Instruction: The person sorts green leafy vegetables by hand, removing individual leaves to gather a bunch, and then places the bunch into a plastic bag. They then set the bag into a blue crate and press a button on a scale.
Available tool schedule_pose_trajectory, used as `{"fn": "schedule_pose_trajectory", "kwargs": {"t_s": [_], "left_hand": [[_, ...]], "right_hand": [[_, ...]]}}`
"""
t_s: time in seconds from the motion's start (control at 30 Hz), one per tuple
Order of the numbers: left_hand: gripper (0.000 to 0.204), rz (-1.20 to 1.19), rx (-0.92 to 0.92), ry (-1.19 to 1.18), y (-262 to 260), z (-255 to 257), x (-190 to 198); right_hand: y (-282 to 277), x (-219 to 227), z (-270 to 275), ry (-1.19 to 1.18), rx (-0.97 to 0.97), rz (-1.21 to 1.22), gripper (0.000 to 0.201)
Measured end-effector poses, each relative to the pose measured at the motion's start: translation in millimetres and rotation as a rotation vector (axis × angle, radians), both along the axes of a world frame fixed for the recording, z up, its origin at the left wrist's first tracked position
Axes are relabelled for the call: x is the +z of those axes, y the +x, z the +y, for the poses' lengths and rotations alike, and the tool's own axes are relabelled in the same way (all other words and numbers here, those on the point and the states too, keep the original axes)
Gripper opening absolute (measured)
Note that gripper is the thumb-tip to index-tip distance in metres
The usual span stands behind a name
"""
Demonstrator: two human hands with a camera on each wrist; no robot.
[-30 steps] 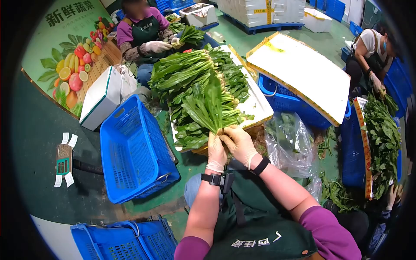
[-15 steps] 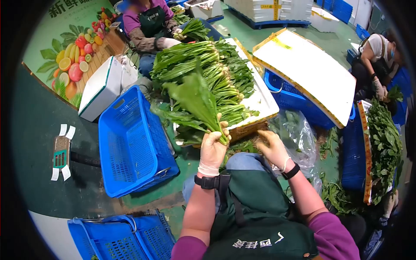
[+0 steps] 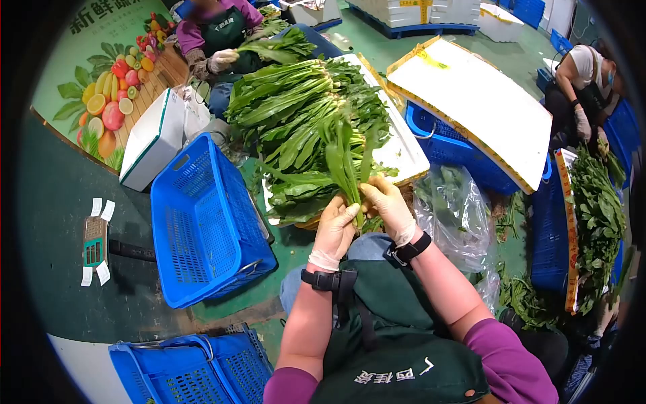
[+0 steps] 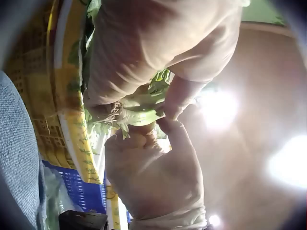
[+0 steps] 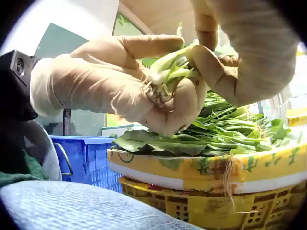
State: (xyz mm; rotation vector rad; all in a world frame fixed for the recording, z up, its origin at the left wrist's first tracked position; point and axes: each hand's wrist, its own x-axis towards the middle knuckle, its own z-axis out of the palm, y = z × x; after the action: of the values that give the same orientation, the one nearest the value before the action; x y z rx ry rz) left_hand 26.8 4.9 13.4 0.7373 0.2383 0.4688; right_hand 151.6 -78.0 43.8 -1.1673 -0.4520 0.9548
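Note:
In the head view, my gloved left hand (image 3: 334,227) grips a small bunch of long-leaved greens (image 3: 344,165) low on its stems, leaves pointing away from me. My gloved right hand (image 3: 390,209) meets it from the other side and pinches a stalk between thumb and finger. Pale stem bases with thin roots (image 5: 160,84) lie in the left palm in the right wrist view. Both hands close around the stem base (image 4: 141,116) in the left wrist view. Just beyond, a heap of similar greens (image 3: 282,111) fills a white foam box (image 3: 412,151).
A blue crate (image 3: 195,236) stands at left, near a scale display (image 3: 94,242). A foam lid (image 3: 471,108) rests on another blue crate (image 3: 444,148). A clear plastic bag (image 3: 454,209) sits right of my knee. Other people (image 3: 582,81) handle greens at back left and right.
The right hand moved out to the right, away from the bunch, then came back to pinch its stems. The left hand kept hold throughout, and the leaves swung left and back upright.

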Motion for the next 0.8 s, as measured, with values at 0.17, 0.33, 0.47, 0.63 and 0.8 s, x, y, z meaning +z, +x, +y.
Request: {"fn": "schedule_pose_trajectory", "kwargs": {"t_s": [0.17, 0.33, 0.47, 0.63, 0.8], "left_hand": [[0.041, 0.132, 0.099, 0.105, 2, -1, -5], [0.033, 0.047, 0.05, -0.02, 3, -3, 8], [0.029, 0.103, 0.126, -0.063, 4, 1, -7], [0.029, 0.04, 0.141, -0.112, 1, 5, -16], [0.031, 0.011, 0.044, -0.071, -3, 7, -5]], "right_hand": [[7, -9, 4, -0.034, 0.047, -0.219, 0.028], [8, -14, -3, -0.002, 0.012, 0.119, 0.023], [7, -23, -1, 0.021, -0.004, 0.144, 0.023], [7, -24, 0, 0.055, -0.009, 0.172, 0.022], [13, -20, 2, 0.015, 0.073, 0.044, 0.025]]}}
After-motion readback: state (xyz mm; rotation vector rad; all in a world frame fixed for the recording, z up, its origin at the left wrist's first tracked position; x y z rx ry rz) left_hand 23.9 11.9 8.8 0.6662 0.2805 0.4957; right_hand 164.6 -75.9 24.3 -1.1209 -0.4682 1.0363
